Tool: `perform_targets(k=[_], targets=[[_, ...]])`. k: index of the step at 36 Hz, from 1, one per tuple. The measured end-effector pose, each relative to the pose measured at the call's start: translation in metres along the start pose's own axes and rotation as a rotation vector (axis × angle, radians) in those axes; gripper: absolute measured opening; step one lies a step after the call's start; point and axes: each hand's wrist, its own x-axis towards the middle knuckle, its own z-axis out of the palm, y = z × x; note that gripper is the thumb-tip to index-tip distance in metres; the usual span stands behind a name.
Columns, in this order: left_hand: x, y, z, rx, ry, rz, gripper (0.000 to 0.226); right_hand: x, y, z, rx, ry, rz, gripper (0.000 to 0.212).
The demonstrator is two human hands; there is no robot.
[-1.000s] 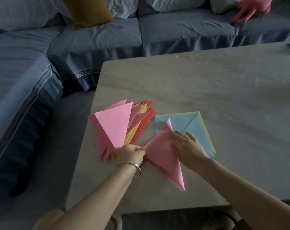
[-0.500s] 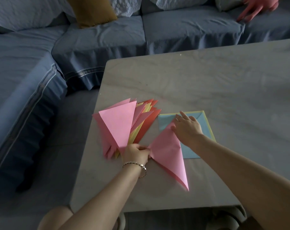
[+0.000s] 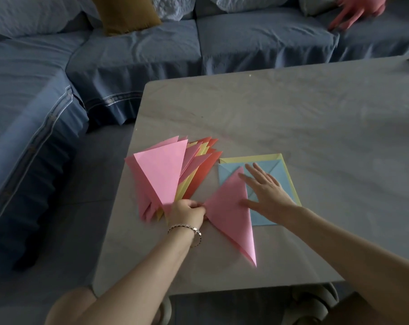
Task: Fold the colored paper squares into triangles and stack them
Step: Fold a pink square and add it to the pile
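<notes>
what changed: half a second back the right hand (image 3: pixel 266 193) was bunched up at the far tip of the pink triangle (image 3: pixel 229 212). Now it's slid a bit toward the person and the fingers are fanned out flat. The left hand (image 3: pixel 187 211) hasn't budged from its corner.
left hand: fingers curled in, pinching the left corner of the pink triangle against the table (image 3: pixel 292 113). There's a beaded bracelet (image 3: pixel 187 227) on that wrist.
right hand: spread wide and flat, holding nothing. The thumb lies on the pink paper and the fingers reach over the triangle's right edge onto the blue square (image 3: pixel 273 170).
pink triangle: lying flat between the two hands, with one tip pointing away, one long tip pointing back at the person, and the third under the left hand's pinch. Its right side overlaps the blue square.
stack: the fan of folded triangles (image 3: pixel 166 174) (pink on top, yellow and orange-red peeking out) sits just left of the left hand, with its near tips right by the knuckles.
unfolded paper: the blue square shows diagonal creases and lies on a yellow sheet (image 3: pixel 250 158) that sticks out along the far and right edges.
around: a blue sofa (image 3: pixel 140 50) wraps round the far and left sides of the table.
</notes>
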Motion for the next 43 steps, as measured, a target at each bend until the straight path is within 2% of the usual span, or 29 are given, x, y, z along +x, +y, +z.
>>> perform_targets(k=[4,10,21,27,31,34,36,40,43], targets=[[0.0,-0.001,0.0,0.002,-0.003,-0.003,0.01,-0.006,0.0,0.005,0.061,-0.086,0.017,0.083],[0.001,-0.001,0.0,-0.007,0.005,-0.016,0.016,-0.019,0.006,0.002,-0.033,-0.182,-0.053,0.094],[-0.003,0.001,0.0,-0.032,0.004,-0.018,0.025,-0.048,-0.013,0.0,-0.172,-0.351,-0.072,0.125],[-0.002,-0.002,0.002,-0.013,0.005,-0.011,0.018,-0.061,-0.016,0.003,-0.215,-0.371,-0.108,0.128],[-0.004,0.0,0.001,0.051,0.002,0.035,0.018,-0.066,-0.01,0.008,-0.116,-0.352,-0.12,0.13],[-0.004,0.009,-0.005,0.097,0.013,0.156,0.022,-0.067,-0.008,0.002,0.05,-0.312,-0.12,0.122],[0.0,0.02,-0.014,0.112,0.067,0.26,0.016,-0.067,-0.005,-0.004,0.164,-0.229,-0.092,0.11],[0.017,0.048,-0.043,0.086,0.199,0.381,0.011,-0.06,0.003,-0.009,0.077,-0.067,-0.079,0.082],[0.036,0.061,-0.069,0.187,0.308,0.419,0.015,-0.055,0.005,-0.013,0.034,-0.1,-0.051,0.078]])
